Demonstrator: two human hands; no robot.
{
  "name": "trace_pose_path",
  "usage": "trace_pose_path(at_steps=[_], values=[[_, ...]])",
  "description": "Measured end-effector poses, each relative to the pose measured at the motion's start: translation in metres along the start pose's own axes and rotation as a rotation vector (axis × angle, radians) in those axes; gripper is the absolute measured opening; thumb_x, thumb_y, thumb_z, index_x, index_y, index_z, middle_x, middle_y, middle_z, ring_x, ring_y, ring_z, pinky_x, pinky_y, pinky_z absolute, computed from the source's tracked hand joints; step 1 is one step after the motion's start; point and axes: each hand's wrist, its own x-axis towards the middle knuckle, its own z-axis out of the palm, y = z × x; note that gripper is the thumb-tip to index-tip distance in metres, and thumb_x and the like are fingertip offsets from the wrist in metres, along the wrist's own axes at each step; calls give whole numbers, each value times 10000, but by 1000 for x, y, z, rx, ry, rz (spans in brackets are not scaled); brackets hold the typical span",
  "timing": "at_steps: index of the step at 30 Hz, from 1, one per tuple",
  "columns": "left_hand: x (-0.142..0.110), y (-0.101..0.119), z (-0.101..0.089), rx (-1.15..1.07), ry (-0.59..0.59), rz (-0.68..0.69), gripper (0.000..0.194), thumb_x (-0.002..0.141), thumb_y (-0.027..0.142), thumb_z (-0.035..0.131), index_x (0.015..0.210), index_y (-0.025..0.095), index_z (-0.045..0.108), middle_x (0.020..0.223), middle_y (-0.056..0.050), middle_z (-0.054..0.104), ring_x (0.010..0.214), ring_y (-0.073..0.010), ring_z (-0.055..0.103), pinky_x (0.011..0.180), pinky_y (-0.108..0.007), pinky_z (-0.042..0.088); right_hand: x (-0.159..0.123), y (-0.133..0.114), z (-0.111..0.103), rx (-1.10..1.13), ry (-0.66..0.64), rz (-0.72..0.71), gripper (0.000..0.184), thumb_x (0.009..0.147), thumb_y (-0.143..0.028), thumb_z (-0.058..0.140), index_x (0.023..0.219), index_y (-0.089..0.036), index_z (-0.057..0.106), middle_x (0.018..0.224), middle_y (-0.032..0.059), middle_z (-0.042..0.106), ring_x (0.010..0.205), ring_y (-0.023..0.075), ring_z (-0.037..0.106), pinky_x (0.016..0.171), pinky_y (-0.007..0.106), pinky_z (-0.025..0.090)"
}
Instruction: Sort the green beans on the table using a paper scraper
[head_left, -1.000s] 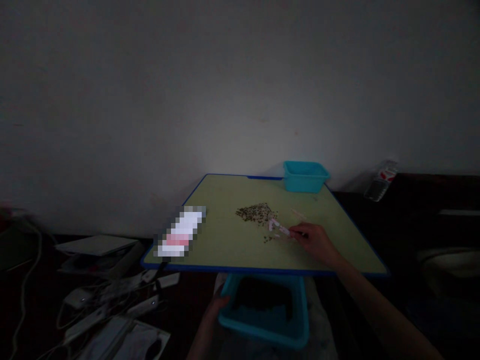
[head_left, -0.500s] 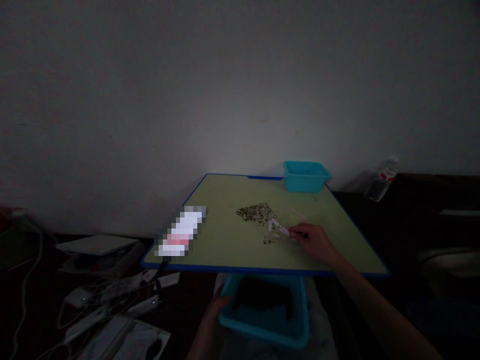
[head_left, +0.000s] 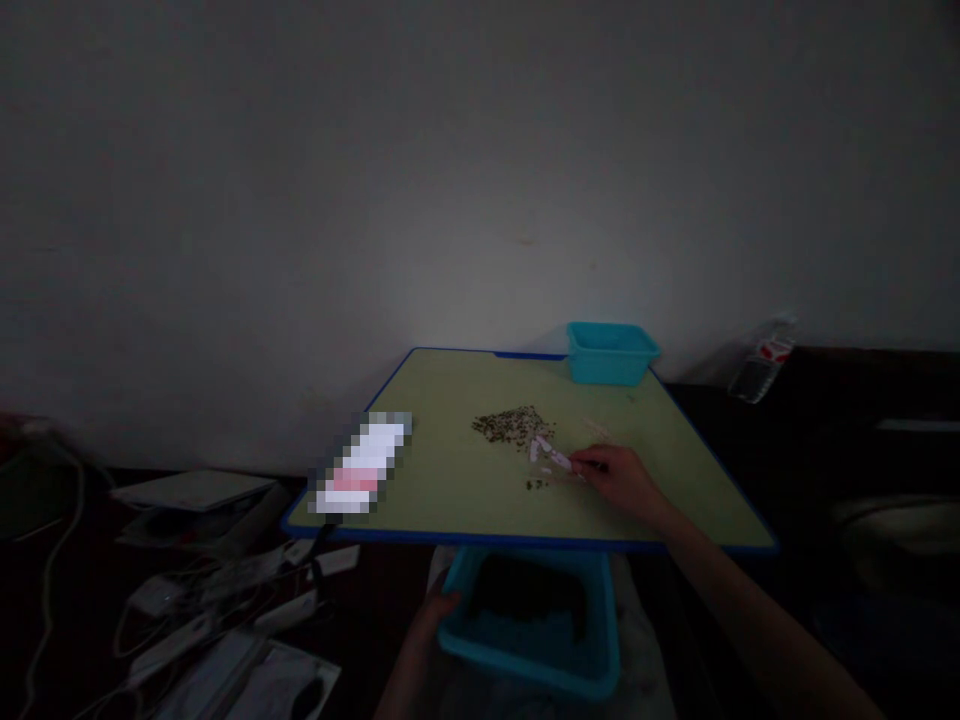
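My right hand (head_left: 616,478) rests on the pale green table (head_left: 450,480) with its fingers closed on a thin white stick-like tool (head_left: 553,456). The tool's tip lies beside a pile of small dark seeds (head_left: 514,424), and a smaller clump of seeds (head_left: 535,485) sits just in front of it. My left hand (head_left: 433,607) grips the left rim of a turquoise tub (head_left: 534,628) held below the table's near edge.
A second turquoise tub (head_left: 609,351) stands at the table's far right corner. A blurred white and pink item (head_left: 361,462) lies at the table's left edge. Cables and white devices (head_left: 210,610) clutter the floor on the left. A plastic bottle (head_left: 761,360) lies to the right.
My right hand has shifted slightly left with the white tool, whose tip has swung a little. The left hand and the tub stay where they were.
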Motion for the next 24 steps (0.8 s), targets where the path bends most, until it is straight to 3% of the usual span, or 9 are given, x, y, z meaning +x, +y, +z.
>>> trace_pose_path(at_steps=[4,9,11,14,17,24], values=[[-7,-1,0,-18,102,-79,380,800,561,802,1099,327,827,1074,-80,889,1315,-494,681,1118,-659,469,-1,-1,1,13,-49,-13,248,943,-204,644,1016,-226,880,956,73,842,820,218,752,772,318,554],[6,8,1,35,-11,10,394,709,519,901,1026,298,828,1121,-75,869,1414,-519,590,1163,-660,445,-4,-3,1,27,-39,-13,254,950,-234,644,1050,-206,876,976,88,841,816,219,749,764,322,555],[21,14,3,101,-20,25,343,755,463,905,1016,261,812,1166,-82,840,1375,-471,622,1153,-626,476,-4,-4,0,25,-46,-13,250,948,-227,643,1039,-211,876,958,82,840,812,216,749,756,316,550],[44,20,4,142,-2,19,354,952,419,756,1243,220,734,1348,-96,749,1236,-346,696,1032,-569,586,-5,-6,-1,16,-60,-25,245,956,-221,639,1015,-222,876,938,71,838,809,211,750,747,306,541],[54,20,4,168,20,15,381,980,394,728,1319,222,698,1391,-94,716,1190,-329,709,966,-529,627,-7,-8,-2,17,-59,-32,240,963,-223,640,1013,-220,875,936,70,838,813,209,752,751,303,541],[29,15,1,188,29,63,389,970,392,739,1318,221,702,1416,-92,707,1238,-351,689,1006,-554,607,-7,-8,-2,33,-61,-21,243,953,-217,641,1014,-228,876,958,64,843,830,212,762,769,303,556]])
